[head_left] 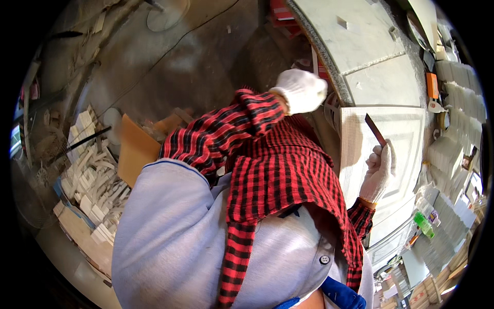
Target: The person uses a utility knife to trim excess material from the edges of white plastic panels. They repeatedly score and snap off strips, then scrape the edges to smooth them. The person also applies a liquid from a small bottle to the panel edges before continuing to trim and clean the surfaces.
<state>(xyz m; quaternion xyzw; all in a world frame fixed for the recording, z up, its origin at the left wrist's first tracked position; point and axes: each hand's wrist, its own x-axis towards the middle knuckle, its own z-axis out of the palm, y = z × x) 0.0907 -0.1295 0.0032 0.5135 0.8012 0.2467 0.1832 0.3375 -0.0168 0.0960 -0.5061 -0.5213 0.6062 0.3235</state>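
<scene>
My right hand point(378, 172), in a white knit glove, is closed round a dark, thin, flat blade point(376, 130) with a slanted tip. It is over a white panel point(406, 126) that has a fine grid pattern and pale rectangular lines. My left hand point(302, 91), also gloved in white, is closed and raised beside the worktable's edge, with its arm across my front. Whether anything is inside its fingers is hidden. Both arms wear red-and-black checked sleeves, and a matching apron point(288, 180) covers part of my light shirt.
Pale slabs point(383, 77) top the worktable, with red boxes point(284, 14) beside it. Along its far right side are an orange box point(431, 85), stacked white pieces point(460, 108) and a green bottle point(423, 224). White offcuts point(92, 180) and cardboard point(135, 149) lie at left; a cord point(170, 50) crosses the floor.
</scene>
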